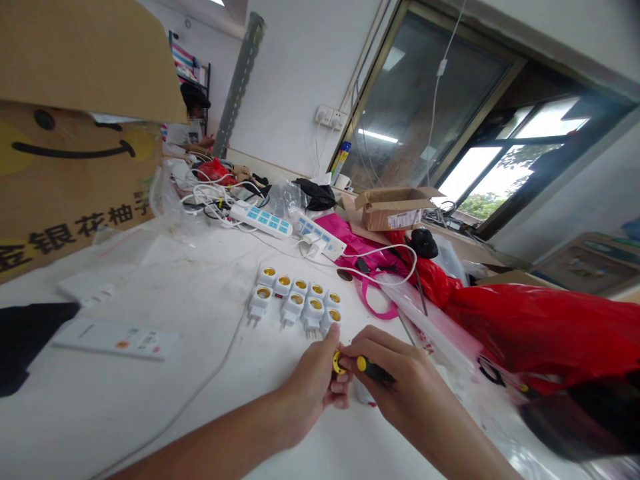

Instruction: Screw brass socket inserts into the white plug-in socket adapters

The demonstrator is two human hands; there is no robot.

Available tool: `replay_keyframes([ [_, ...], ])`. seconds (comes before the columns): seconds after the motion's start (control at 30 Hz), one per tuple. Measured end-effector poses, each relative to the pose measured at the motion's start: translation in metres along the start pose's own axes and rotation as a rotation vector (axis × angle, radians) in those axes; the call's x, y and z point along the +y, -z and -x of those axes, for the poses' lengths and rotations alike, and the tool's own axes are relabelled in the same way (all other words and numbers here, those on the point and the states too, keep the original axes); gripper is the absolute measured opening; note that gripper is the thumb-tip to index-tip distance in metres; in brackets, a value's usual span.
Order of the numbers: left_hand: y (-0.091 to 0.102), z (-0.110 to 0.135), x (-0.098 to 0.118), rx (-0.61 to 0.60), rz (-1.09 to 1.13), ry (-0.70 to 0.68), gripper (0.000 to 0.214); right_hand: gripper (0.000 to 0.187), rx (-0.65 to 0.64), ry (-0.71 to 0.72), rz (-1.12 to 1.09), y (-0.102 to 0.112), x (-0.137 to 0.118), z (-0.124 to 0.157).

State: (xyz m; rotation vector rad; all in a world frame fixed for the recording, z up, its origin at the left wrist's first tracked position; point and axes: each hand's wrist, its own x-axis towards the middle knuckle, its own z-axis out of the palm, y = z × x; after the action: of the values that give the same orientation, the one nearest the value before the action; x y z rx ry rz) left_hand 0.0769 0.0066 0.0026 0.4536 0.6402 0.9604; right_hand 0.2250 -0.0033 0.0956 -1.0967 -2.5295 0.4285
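Note:
My left hand (311,373) is closed around a small piece with a round yellow face (337,363), turned toward the right; the fingers hide most of its body. In my right hand (400,367) is a screwdriver (374,370) with a black and yellow handle. Its tip end is hidden by the fingers close to the yellow face. Just beyond my left thumb, several white plug-in lamp sockets (296,305) with yellow round openings stand in two rows, plug pins toward me. A white piece (364,392), partly covered, lies under my right hand.
White power strips (263,220) and tangled cables lie at the back of the white table (210,300). A large cardboard box (80,173) stands left, near a white flat box (117,339). Red bags (545,327) and clear plastic lie right. A person (193,123) is in the background.

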Motion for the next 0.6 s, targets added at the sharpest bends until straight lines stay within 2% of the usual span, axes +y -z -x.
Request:
replay_keyframes([
  [0.3, -0.0046, 0.0044, 0.0056, 0.041, 0.01, -0.005, 0.069, 0.026, 0.038, 0.021, 0.108, -0.0011, -0.0034, 0.0023],
  [0.6, -0.0066, 0.007, 0.01, 0.031, 0.052, 0.055, 0.064, 0.021, 0.068, 0.014, 0.111, -0.0048, 0.0008, 0.0017],
])
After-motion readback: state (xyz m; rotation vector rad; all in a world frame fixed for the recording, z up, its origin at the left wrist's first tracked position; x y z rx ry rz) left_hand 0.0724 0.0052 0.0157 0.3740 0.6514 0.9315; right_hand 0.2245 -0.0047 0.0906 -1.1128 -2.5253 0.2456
